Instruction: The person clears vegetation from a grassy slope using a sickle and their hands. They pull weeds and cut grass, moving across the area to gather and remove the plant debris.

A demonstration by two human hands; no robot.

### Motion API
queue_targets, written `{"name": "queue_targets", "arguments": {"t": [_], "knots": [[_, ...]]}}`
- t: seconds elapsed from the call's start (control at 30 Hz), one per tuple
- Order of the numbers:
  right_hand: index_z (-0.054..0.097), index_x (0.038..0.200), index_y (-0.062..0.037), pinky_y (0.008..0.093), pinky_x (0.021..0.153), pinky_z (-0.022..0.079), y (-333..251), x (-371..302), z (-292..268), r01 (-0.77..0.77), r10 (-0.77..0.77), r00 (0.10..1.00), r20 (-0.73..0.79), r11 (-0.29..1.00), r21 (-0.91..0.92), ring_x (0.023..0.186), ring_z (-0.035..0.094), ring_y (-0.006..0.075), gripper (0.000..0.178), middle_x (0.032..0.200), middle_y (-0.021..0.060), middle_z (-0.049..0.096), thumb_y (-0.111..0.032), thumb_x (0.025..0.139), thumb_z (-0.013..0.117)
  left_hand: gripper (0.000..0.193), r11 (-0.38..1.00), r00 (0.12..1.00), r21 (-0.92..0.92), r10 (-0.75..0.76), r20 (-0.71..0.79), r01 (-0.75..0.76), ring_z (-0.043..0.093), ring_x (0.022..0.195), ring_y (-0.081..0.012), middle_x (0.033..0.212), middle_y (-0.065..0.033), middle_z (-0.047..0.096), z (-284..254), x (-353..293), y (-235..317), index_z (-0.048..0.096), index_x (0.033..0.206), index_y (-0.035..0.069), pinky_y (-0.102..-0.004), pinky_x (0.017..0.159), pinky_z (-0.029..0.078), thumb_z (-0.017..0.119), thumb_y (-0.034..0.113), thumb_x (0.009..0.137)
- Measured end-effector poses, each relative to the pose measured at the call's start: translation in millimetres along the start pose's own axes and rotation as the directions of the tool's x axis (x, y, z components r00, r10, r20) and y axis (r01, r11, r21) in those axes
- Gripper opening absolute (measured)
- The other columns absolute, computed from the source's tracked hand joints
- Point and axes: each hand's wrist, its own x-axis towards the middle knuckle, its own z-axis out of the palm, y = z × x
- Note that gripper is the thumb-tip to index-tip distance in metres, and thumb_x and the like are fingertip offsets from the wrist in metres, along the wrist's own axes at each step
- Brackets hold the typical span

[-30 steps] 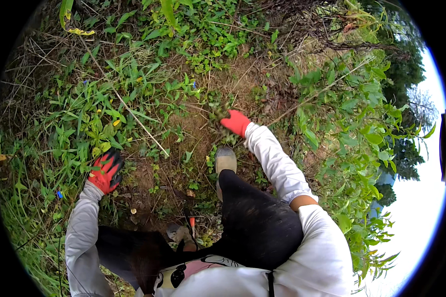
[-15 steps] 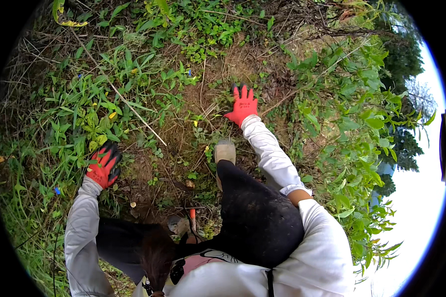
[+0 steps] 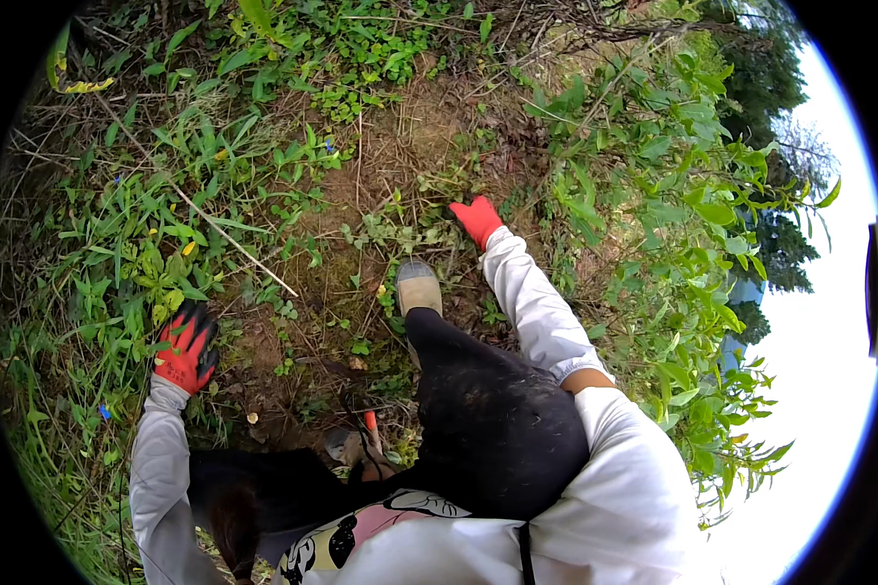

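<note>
My right hand [image 3: 476, 220], in a red glove, is on the ground ahead of the tan boot [image 3: 419, 289]. Its fingers curl under and are mostly hidden, beside low green weeds [image 3: 400, 222]; what they hold, if anything, does not show. My left hand [image 3: 187, 348] wears a red glove with black fingers. It rests at the left on the edge of leafy grass [image 3: 146, 273], fingers stretched and slightly apart, with nothing visible in it.
An orange handle [image 3: 371, 422] sticks up near my other foot, in front of my body. A long dry stem [image 3: 210, 219] lies across the grass. Leafy shrubs [image 3: 683, 214] line the right side, with trees [image 3: 776, 88] beyond. Brown soil [image 3: 332, 263] shows between the plants.
My right hand's spread fingers have curled in, and the hand has moved closer to me and a little rightward. The whole view has shifted slightly. My left hand remains by the grass.
</note>
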Motion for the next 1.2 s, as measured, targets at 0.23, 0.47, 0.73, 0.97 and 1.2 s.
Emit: {"name": "queue_targets", "arguments": {"t": [0.23,0.47,0.73,0.97,1.2], "knots": [[0.051,0.115,-0.0008,0.0392,0.092,0.04,-152,-125,68,0.36,-0.274,0.816,0.508,0.93,-0.077,0.103,0.052,0.0387,0.06,0.111,0.0237,0.055,-0.045,0.075,0.059,0.069,0.992,0.988,0.053,-0.123,0.095,0.118,0.026,0.13,-0.0329,0.142,-0.0142,0.03,16,-18,-7,0.045,0.13,0.012,-0.0433,0.107,0.022,0.067,0.029,0.068],[0.041,0.128,-0.0099,0.0442,0.097,0.034,-19,-20,-29,0.039,-0.225,0.962,-0.156,0.675,-0.736,0.126,0.033,0.0344,0.072,0.134,0.013,0.038,-0.044,0.069,0.067,0.068,0.995,0.994,0.027,-0.095,0.049,0.094,0.027,0.129,-0.0345,0.14,-0.0149,0.032,16,-9,-7,0.045,0.129,0.01,-0.0441,0.107,0.023,0.068,0.026,0.067],[0.019,0.14,-0.004,0.0373,0.103,0.033,27,-4,-68,-0.176,0.139,0.984,-0.107,0.771,-0.612,0.123,0.039,0.0363,0.099,0.139,0.0232,0.031,-0.051,0.066,0.067,0.063,0.992,0.993,0.051,-0.116,0.038,0.114,0.027,0.129,-0.0337,0.139,-0.015,0.034,20,-10,-3,0.049,0.126,0.011,-0.0436,0.107,0.021,0.066,0.032,0.069],[0.06,0.102,0.0057,0.0358,0.082,0.046,75,25,-47,-0.086,0.088,0.995,-0.038,0.995,0.044,0.096,0.06,0.0319,0.055,0.1,0.0226,0.063,-0.037,0.069,0.067,0.068,0.999,0.998,-0.002,-0.047,0.043,0.047,0.028,0.13,-0.0341,0.141,-0.0145,0.031,7,-6,-3,0.047,0.128,0.009,-0.0453,0.106,0.024,0.069,0.026,0.065],[0.058,0.11,-0.005,0.0372,0.077,0.049,-33,-56,37,0.391,-0.367,0.887,0.28,0.92,-0.033,0.085,0.063,0.0297,0.045,0.094,0.0142,0.065,-0.034,0.076,0.063,0.068,0.999,0.999,-0.019,0.045,-0.016,-0.045,0.029,0.129,-0.0346,0.14,-0.0152,0.033,-1,-5,-5,0.047,0.127,0.01,-0.0455,0.104,0.027,0.068,0.032,0.066]]}}
